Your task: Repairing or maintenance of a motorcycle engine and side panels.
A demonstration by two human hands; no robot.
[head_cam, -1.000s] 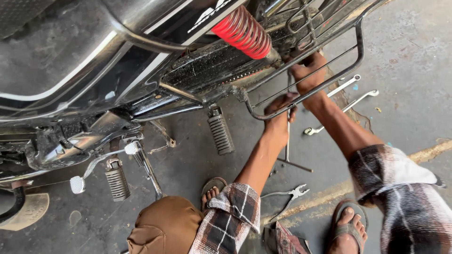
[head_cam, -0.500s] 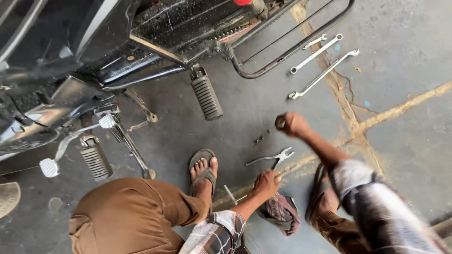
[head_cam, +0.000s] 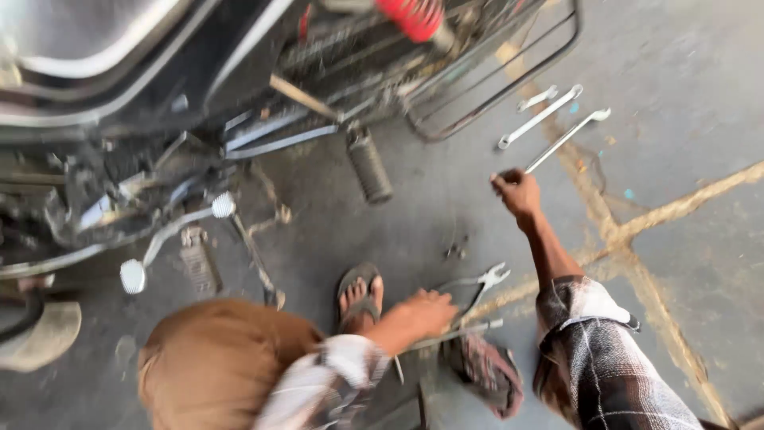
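- Motorcycle (head_cam: 199, 119): dark underside fills the upper left; a ribbed footpeg (head_cam: 370, 166) hangs below it and a red spring (head_cam: 414, 16) shows at the top edge.
- Left hand (head_cam: 422, 312): low on the concrete floor (head_cam: 700, 95), fingers curled down around a thin metal rod (head_cam: 469, 330); a sandalled foot (head_cam: 360, 299) is just beside it.
- Pliers (head_cam: 477, 285): lying on the floor, touching or nearly touching that hand; blur makes it hard to tell.
- Cloth rag (head_cam: 485, 373): crumpled on the floor, under the rod's end.
- Right hand (head_cam: 516, 191): closed in a fist on the near end of a long spanner (head_cam: 567, 140).
- Two further spanners (head_cam: 541, 115): loose on the floor just beyond.
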